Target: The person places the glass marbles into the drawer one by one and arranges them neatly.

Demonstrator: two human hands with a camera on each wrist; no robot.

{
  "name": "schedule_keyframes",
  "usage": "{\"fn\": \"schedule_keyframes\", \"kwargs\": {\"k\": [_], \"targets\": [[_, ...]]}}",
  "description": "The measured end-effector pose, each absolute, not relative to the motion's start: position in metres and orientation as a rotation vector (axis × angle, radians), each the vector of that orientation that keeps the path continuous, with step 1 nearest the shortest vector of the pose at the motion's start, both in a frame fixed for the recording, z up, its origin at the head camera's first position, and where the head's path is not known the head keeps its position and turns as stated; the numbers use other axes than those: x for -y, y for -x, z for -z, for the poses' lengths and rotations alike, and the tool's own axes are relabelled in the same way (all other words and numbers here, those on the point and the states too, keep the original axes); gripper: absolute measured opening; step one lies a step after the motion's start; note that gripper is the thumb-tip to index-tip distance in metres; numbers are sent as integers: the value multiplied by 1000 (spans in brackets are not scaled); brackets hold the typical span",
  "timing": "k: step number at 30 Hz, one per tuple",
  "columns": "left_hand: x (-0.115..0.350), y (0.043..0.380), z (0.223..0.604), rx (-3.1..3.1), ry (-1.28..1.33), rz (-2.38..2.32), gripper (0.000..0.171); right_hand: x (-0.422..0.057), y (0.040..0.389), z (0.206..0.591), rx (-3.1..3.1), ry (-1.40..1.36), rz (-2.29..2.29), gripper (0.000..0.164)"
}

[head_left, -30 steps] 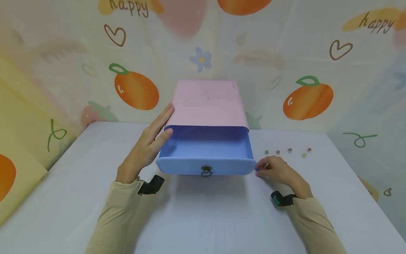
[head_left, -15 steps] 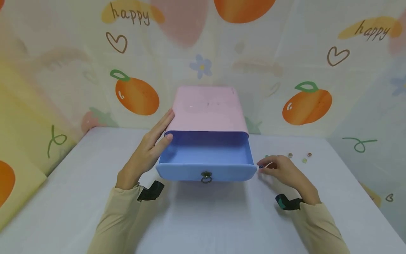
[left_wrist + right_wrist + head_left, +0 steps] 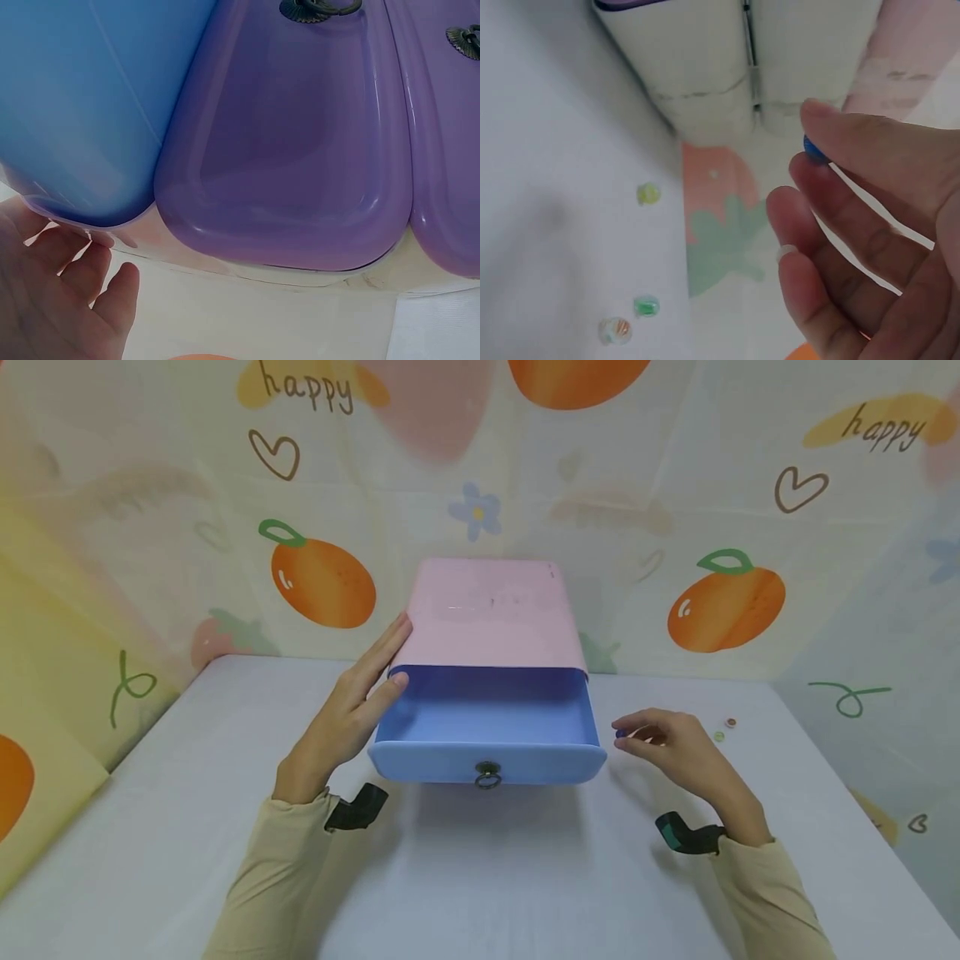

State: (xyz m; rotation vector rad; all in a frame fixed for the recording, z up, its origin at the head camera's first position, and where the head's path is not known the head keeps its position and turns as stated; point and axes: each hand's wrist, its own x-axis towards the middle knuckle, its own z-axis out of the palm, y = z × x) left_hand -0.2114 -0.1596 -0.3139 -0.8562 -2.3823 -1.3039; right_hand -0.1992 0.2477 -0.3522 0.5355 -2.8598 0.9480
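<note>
A pink drawer cabinet has its blue top drawer pulled out, with bare floor showing inside. My left hand lies along the cabinet's left side, fingers extended and thumb at the drawer's edge; in the left wrist view its fingertips meet the pink casing. Just right of the drawer, my right hand pinches a small blue marble between thumb and index finger, other fingers loosely bent. Under that hand on the table lie a yellow-green marble, a green marble and a clear marble with orange streaks.
Beneath the blue drawer sit purple drawers, closed, with dark ring pulls. The blue front carries a metal ring pull. A white cloth covers the table, and a fruit-printed curtain hangs right behind the cabinet.
My right hand has moved up and slightly right in the head view, away from the drawer's front corner, carrying the blue marble. It now covers more of the loose marbles. My left hand stays put.
</note>
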Motion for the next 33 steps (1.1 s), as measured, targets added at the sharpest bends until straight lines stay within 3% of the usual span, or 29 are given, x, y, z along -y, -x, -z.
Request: {"fn": "schedule_keyframes", "kwargs": {"k": [33], "targets": [[159,212,314,2382,837,1309,57,-235,182,330,2725,-557,-970,23]]}}
